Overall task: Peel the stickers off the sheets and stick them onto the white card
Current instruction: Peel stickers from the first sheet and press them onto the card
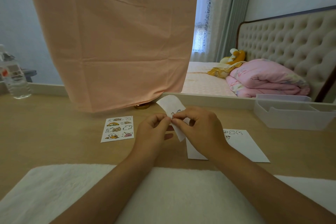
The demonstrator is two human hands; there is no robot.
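Sticker sheet is held up off the table, pinched between both hands and bent into a curl. Left hand: thumb and forefinger are closed on the sheet's edge. Right hand: fingertips are pinched at the same spot, apparently on a sticker's corner; whether a corner is lifted cannot be told.

Sheet is judged light, thin and floppy. It is easily creased, so it is best held close to the sticker being worked, with the backing bent away. A peeled sticker is expected to be limp and tacky, and is best taken by one corner only.

White card lies flat just beside and partly beneath the right hand. A few stickers are set along its far edge, and bare room is seen nearer. Second sheet lies left of the left hand, apart from it. Plastic tray stands well beyond the right hand; pink cloth hangs past the fingertips.
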